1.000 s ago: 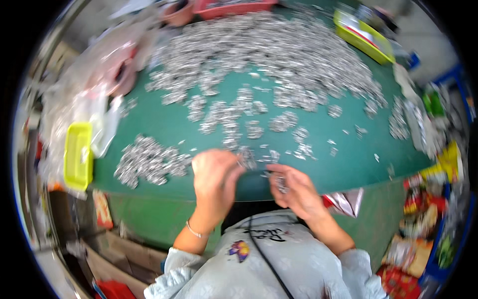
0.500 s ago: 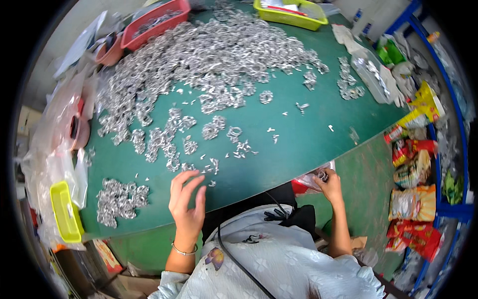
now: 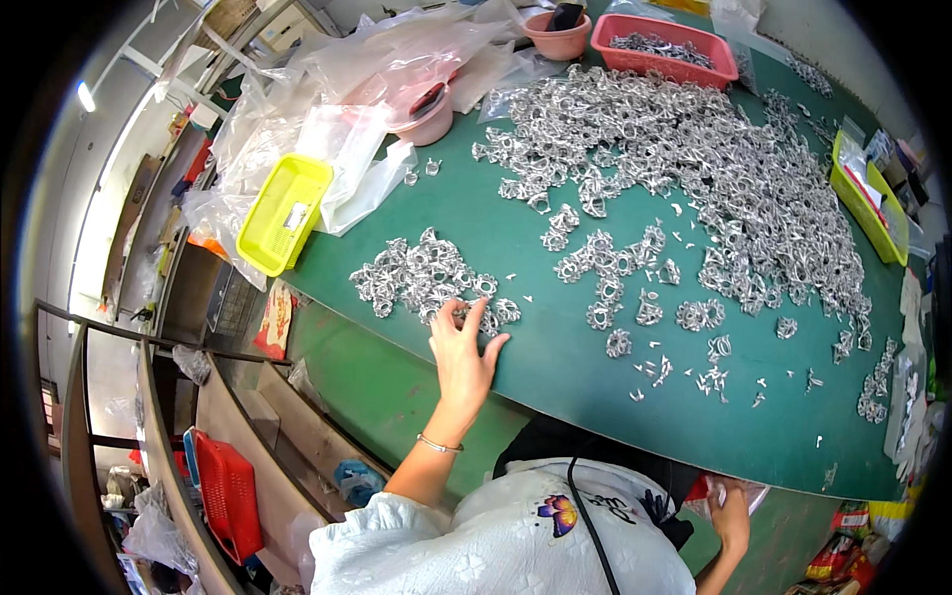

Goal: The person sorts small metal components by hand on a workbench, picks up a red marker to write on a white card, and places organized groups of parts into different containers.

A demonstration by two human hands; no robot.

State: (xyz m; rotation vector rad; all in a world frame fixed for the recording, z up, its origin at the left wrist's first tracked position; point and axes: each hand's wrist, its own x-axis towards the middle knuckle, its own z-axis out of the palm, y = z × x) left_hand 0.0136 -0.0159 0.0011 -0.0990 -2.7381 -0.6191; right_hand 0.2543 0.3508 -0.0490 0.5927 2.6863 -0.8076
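Note:
My left hand (image 3: 464,362) reaches over the table's near edge to a small pile of silver ring-shaped metal pieces (image 3: 412,273). Its index and middle fingertips touch pieces at the pile's near right side, while the thumb stands apart. Below the table edge at the lower right, my right hand (image 3: 730,511) has its fingers curled; what they hold is too small to make out. Next to it is a red and clear plastic bag (image 3: 698,490), partly hidden by the table. A much larger heap of similar silver pieces (image 3: 684,149) spreads across the far right.
Small clusters and loose slivers (image 3: 712,382) lie between the piles on the green table (image 3: 555,367). A yellow-green tray (image 3: 283,213) and clear plastic bags (image 3: 347,89) are at the left. Farther back are a pink basin (image 3: 684,35) and pink bowls. A red basket (image 3: 226,496) sits lower left.
The view has swung left. My left hand has moved from beside the loose slivers to the small pile at the left. The dark ring-like piece seen at my right fingertips no longer shows.

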